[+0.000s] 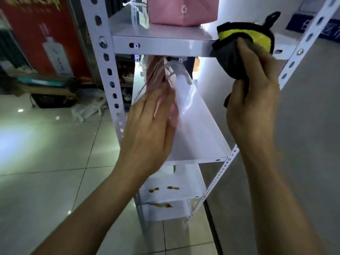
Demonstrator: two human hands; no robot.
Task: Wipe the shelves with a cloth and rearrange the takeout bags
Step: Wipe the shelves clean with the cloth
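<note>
Cloth [244, 35], black/yellow, upper right of frame, bunched in right hand [252, 100] vs top shelf [161, 45] edge; soft, light. Left hand [147, 126] fingers straight, on pink takeout bag [160, 78] frame centre; thin, crinkly, prob slippery — grab by top.

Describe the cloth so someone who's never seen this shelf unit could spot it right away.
Find the white metal shelf unit with hole-punched posts, and follow the front edge of the shelf holding the pink bag to its right end. There the right hand grips the cloth against that edge. It is the only dark thing on the rack: black and grey, with a bright yellow patch.
</note>
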